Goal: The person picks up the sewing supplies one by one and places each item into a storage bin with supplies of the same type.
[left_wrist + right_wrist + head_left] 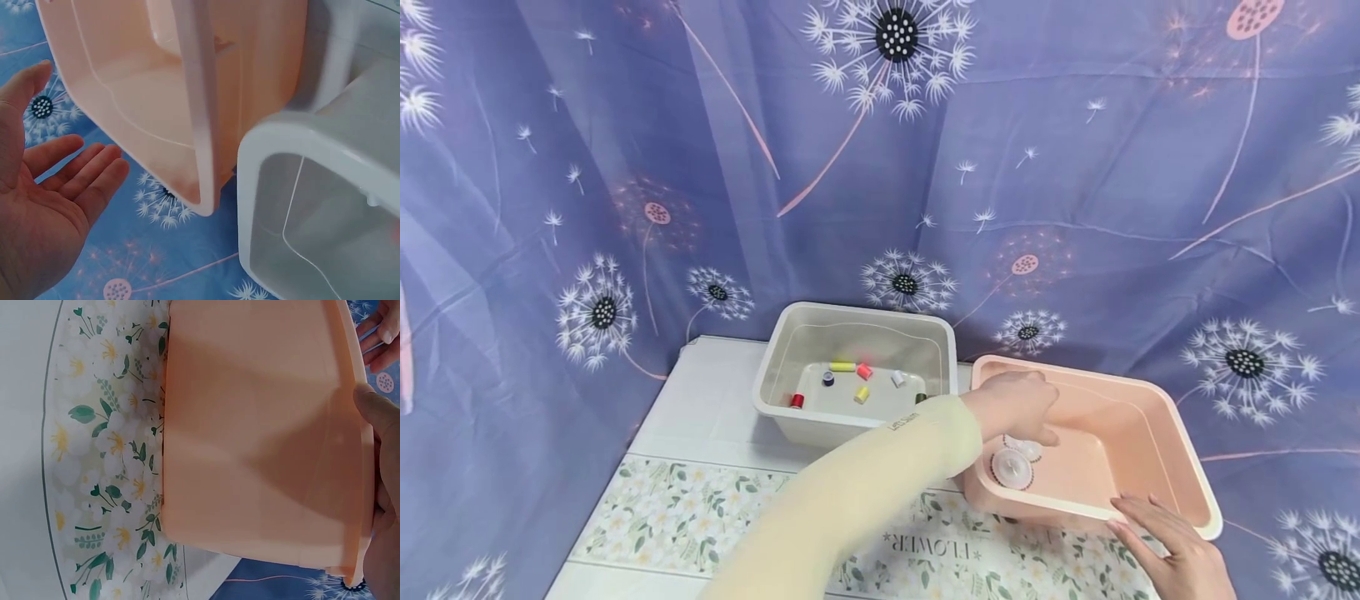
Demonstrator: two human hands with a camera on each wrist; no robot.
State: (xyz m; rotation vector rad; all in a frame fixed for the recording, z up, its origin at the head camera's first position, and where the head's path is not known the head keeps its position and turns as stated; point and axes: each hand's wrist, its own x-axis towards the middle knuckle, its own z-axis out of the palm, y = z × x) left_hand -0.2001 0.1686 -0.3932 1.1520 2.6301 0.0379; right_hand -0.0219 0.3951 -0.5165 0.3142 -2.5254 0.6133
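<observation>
My left hand (1017, 406) reaches over the left part of a peach plastic bin (1183, 442). In the left wrist view the same hand (53, 206) has loosely extended fingers and an empty palm, apart from the bin's rim. Below it, inside the bin, lie two round whitish discs with dark dotted edges; the nearer disc (1011, 468) shows most, and the other (1028, 448) is partly covered. My right hand (1180, 550) grips the near rim of the peach bin at its right end, thumb outside and fingers over the edge.
To the left stands a light grey bin (766, 400) holding several small thread spools, including a red spool (797, 401), a navy spool (828, 378) and a yellow spool (862, 394). Both bins rest on a table with a flowered cover (700, 508). A blue dandelion curtain (820, 250) hangs close behind.
</observation>
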